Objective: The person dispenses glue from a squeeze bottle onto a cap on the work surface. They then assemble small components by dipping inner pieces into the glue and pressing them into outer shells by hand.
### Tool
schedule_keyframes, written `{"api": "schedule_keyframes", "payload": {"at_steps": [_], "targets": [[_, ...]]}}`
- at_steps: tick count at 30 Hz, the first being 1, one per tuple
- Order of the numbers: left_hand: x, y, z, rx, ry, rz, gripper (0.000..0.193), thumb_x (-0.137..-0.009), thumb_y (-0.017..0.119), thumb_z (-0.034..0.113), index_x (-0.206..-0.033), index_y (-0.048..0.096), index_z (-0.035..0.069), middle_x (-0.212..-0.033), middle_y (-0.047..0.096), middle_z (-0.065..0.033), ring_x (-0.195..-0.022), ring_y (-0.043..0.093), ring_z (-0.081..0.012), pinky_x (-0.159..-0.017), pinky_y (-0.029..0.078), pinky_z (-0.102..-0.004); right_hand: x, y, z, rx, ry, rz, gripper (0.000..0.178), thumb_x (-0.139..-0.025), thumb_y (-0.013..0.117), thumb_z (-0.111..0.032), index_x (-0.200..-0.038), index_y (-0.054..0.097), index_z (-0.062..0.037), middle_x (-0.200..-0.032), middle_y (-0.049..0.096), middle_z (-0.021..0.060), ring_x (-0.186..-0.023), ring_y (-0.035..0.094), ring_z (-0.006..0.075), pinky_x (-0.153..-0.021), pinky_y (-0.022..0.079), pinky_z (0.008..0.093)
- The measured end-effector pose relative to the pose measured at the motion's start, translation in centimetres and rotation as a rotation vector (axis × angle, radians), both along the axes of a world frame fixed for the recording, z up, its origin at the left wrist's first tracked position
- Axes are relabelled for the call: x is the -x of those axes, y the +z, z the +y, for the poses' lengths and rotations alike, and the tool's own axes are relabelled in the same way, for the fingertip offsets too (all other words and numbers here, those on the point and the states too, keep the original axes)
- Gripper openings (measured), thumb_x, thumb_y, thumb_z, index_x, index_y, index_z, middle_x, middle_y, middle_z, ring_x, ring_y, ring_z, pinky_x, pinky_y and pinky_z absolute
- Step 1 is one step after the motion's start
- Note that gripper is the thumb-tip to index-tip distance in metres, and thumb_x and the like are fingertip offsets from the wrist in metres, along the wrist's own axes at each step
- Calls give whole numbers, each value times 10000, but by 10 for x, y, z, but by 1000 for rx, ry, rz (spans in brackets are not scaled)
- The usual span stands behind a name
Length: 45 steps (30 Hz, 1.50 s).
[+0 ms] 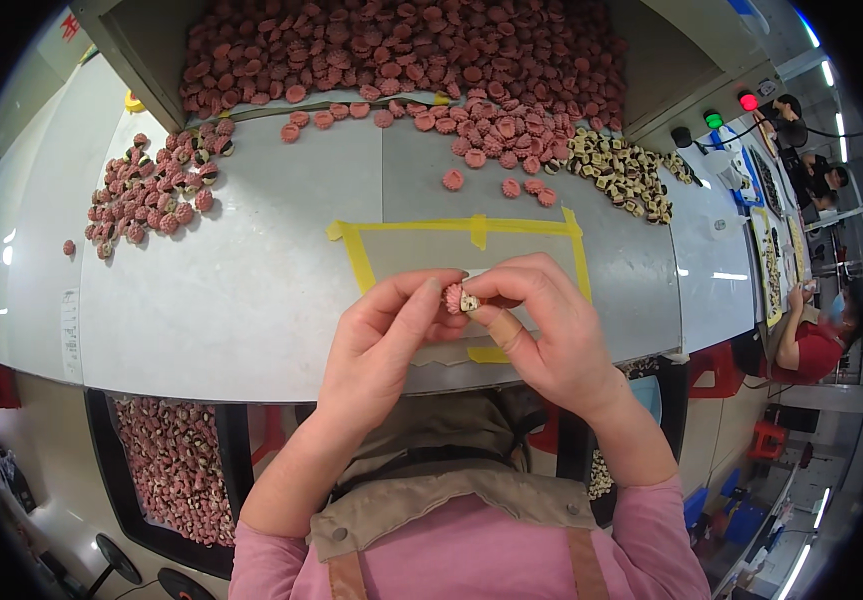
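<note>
Pink shirt (441, 550) and brown apron (451, 490) lie nearest, below the table (211, 330). Above its near edge, around the middle, both hands meet over a frame of yellow tape (431, 226). The person's left hand (371, 345) pinches a pink shell (453, 298); the right hand (556, 340) grips a cream piece (468, 302) between thumb and finger, the two parts touching. Toward the far left corner sits a pile of pink-and-cream pieces (156, 195). Along the far edge, a shell heap (401, 50) fills a box (691, 60), spilling onto the table; a cream pile (621, 170) lies toward the far right corner.
</note>
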<state>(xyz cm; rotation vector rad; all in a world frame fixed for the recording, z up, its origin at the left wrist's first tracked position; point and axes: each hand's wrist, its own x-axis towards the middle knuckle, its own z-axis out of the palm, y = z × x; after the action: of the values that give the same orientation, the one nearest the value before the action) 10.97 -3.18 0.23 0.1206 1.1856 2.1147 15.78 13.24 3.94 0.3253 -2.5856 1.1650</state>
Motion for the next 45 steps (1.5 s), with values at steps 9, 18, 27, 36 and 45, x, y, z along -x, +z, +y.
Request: {"api": "schedule_keyframes", "payload": {"at_steps": [9,18,27,36,45], "targets": [[-2,2,2,-14,-27,119,341,-922,526,137,-1215,485,-32,-1132,568,-101,-1015,561,-153,-886,476,-291,0,-3,1,129,-34,-38,194,-798,633,-24,-980,567,-30,-923,571,87,-813,562,199,-700,476,282],[-4,-2,3,41,-7,302,306,-934,499,133,-1194,511,-29,-1124,568,-93,-1045,545,-156,-903,462,-302,-8,-10,-2,264,-65,-104,160,-841,618,-77,-973,550,-18,-988,532,95,-856,545,200,-754,460,289],[4,0,-7,-75,-150,61,419,-899,569,157,-1265,424,12,-1032,603,-83,-923,559,-116,-824,449,-261,6,2,12,35,204,-82,376,-767,704,-281,-1064,612,-69,-1052,499,93,-968,506,204,-779,462,290],[8,-2,-11,-113,-196,25,582,-844,640,113,-1319,316,22,-978,620,-71,-907,575,-113,-839,443,-263,4,-7,9,220,225,-113,314,-739,734,-263,-951,617,-63,-895,568,48,-844,552,194,-730,468,295],[2,15,-11,2,-230,93,502,-878,583,133,-1305,343,23,-1022,597,-85,-926,567,-125,-855,442,-276,2,4,8,-93,179,134,325,-698,754,-238,-953,626,-83,-868,575,51,-811,553,214,-704,458,311]]}}
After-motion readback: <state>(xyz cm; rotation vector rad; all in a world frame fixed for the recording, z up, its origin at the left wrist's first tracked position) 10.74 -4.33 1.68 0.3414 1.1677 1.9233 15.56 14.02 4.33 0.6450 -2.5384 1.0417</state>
